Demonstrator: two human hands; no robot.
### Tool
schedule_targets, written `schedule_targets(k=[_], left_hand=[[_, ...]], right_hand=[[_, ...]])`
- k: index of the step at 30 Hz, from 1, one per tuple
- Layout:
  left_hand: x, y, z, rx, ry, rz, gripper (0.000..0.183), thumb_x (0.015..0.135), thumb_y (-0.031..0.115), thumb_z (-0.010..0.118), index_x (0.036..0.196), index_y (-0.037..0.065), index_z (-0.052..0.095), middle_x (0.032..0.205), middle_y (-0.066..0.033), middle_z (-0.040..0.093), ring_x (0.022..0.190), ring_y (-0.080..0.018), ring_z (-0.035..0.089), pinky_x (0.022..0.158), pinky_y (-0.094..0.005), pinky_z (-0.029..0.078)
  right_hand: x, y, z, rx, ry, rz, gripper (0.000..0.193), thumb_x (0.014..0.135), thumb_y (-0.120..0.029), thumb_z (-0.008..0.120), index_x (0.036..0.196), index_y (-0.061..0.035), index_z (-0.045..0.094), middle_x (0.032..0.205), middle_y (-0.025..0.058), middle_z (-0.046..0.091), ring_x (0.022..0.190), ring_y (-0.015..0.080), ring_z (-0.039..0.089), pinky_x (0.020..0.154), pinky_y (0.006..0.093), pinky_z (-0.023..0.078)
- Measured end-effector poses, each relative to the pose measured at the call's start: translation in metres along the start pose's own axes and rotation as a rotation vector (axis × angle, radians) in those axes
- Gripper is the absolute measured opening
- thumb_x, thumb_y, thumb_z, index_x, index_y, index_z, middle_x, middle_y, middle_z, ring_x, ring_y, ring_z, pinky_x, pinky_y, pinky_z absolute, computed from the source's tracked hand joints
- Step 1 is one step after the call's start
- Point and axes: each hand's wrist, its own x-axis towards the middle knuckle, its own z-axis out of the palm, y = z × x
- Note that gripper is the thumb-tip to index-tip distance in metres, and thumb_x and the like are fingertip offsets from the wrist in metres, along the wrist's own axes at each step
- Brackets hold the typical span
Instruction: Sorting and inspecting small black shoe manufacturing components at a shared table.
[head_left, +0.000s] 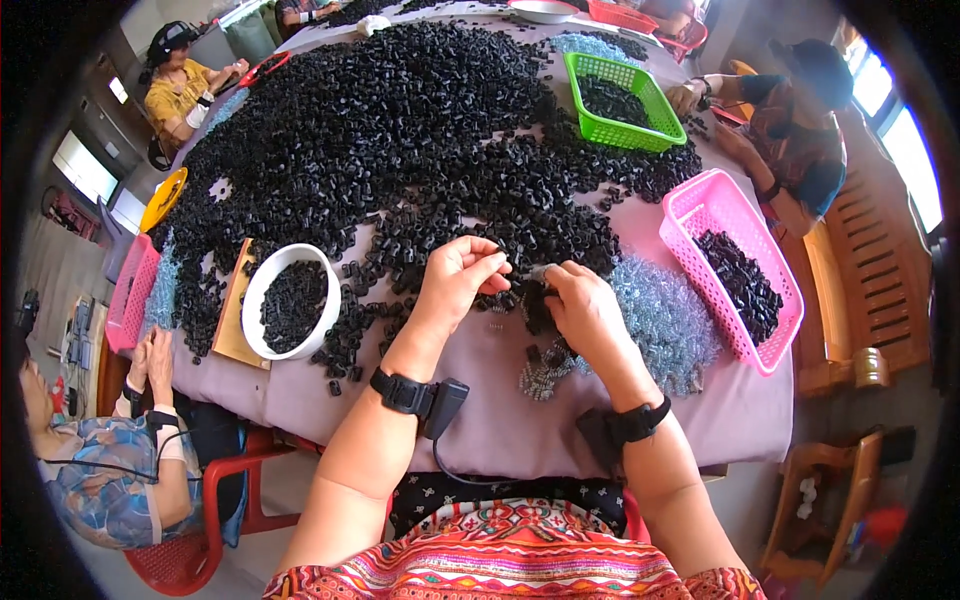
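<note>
My left hand (462, 278) is raised over the near part of the table, thumb and fingertips pinched on a small black plastic piece, of which only a bit shows. Close beside it on the right, my right hand (583, 307) has its fingers bent together; what they hold, if anything, is hidden. A heap of small black plastic pieces (400, 110) spreads from just beyond both hands to the far side. Next to my right hand lies a pile of small metal springs (665, 325), with a few loose springs (545, 372) near my wrist. Both wrists wear black straps with boxes.
Left of my hands, a white bowl (333, 318) of black pieces stands by a wooden board (232, 318). Pink (690, 262) and green (602, 132) baskets of black pieces stand at right. Co-workers sit around the table, one at near left (120, 470), another at right (800, 130).
</note>
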Motion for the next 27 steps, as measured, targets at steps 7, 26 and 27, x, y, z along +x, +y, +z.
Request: schedule_targets(k=[7, 26, 27], left_hand=[[-0.001, 0.006, 0.004, -0.007, -0.019, 0.023, 0.015, 0.092, 0.012, 0.065, 0.103, 0.002, 0.061, 0.089, -0.0092, 0.07, 0.07, -0.0129, 0.067, 0.065, -0.0249, 0.055], [-0.012, -0.002, 0.027, -0.033, -0.162, -0.052, 0.012, 0.092, 0.006, 0.065, 0.103, 0.001, 0.064, 0.09, -0.0078, 0.071, 0.072, -0.0128, 0.068, 0.067, -0.0259, 0.058], [-0.013, 0.001, 0.028, -0.032, -0.162, -0.052, 0.012, 0.092, 0.006, 0.065, 0.103, 0.001, 0.064, 0.09, -0.0078, 0.071, 0.072, -0.0128, 0.068, 0.067, -0.0259, 0.058]], right_hand=[[0.007, -0.001, -0.006, 0.489, 0.219, 0.282, 0.01, 0.085, -0.004, 0.063, 0.093, -0.0006, 0.067, 0.081, 0.0131, 0.062, 0.069, 0.0218, 0.062, 0.064, 0.032, 0.049], [0.005, -0.004, 0.004, 0.88, 0.228, 0.323, 0.011, 0.087, -0.005, 0.067, 0.095, 0.0025, 0.069, 0.081, 0.0044, 0.071, 0.075, 0.0071, 0.064, 0.069, 0.024, 0.052], [0.005, -0.002, 0.006, 0.875, 0.236, 0.331, 0.011, 0.087, -0.005, 0.067, 0.096, 0.0022, 0.069, 0.083, 0.0042, 0.071, 0.076, 0.0072, 0.064, 0.069, 0.0238, 0.052]])
